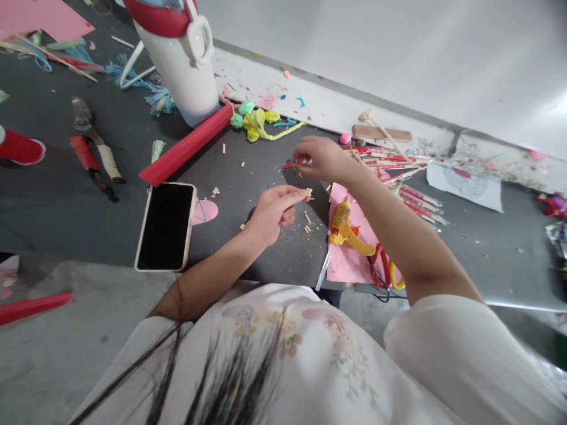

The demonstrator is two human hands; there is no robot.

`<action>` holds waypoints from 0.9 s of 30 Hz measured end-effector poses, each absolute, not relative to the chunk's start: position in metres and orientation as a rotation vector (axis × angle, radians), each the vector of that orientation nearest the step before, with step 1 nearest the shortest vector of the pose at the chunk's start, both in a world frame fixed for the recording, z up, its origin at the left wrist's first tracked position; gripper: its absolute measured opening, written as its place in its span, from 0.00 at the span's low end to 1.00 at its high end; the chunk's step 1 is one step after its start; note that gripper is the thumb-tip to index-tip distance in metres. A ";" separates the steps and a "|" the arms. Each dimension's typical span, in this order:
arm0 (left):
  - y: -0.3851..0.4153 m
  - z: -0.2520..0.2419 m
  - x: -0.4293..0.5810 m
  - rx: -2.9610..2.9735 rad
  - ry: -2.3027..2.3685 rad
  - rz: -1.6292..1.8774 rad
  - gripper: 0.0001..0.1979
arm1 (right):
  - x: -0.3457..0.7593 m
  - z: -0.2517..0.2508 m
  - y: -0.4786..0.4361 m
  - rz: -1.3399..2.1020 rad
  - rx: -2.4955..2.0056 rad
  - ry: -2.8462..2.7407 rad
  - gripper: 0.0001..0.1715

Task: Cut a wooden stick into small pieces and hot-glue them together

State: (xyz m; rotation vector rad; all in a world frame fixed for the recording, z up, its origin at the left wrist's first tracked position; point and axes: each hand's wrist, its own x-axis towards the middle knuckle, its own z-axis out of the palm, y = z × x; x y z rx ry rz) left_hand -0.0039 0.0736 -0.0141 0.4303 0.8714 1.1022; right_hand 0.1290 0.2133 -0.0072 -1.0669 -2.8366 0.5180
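Note:
My left hand (272, 215) is closed over the dark tabletop, its thumb and forefinger pinching a small cluster of pale wooden bits (309, 193). Up and to the right, my right hand (319, 158) has its fingers curled in a pinch. Beside those fingertips is a small red piece (287, 166); whether they hold it is not clear. Short pale stick pieces (307, 219) and crumbs lie just below the fingers of my left hand. A yellow hot glue gun (343, 224) rests on pink paper (349, 268), under my right forearm.
To the left are a phone (163, 227), a red paper roll (188, 144), pliers (94, 141) and a white bottle (179, 65). Several red-wrapped sticks (390, 156) lie at the right, behind my right forearm. Red-and-yellow handles (387, 268) sit by the front edge.

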 end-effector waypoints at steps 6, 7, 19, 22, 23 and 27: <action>0.071 -0.014 -0.003 0.489 0.865 1.097 0.08 | 0.153 0.008 0.187 1.300 -0.955 -2.042 0.11; 0.070 -0.013 -0.003 0.501 0.863 1.091 0.08 | 0.157 0.010 0.181 1.341 -0.941 -1.957 0.12; 0.065 -0.007 0.000 0.604 0.858 1.069 0.06 | 0.184 0.011 0.121 1.134 -1.078 -1.690 0.22; 0.064 -0.006 0.001 0.606 0.898 1.061 0.06 | 0.185 0.013 0.112 1.063 -1.112 -1.709 0.20; 0.064 -0.006 0.001 0.608 0.907 1.058 0.05 | 0.185 0.014 0.108 1.061 -1.111 -1.700 0.20; 0.064 -0.005 0.002 0.619 0.897 1.060 0.05 | 0.181 0.019 0.096 1.102 -1.098 -1.641 0.17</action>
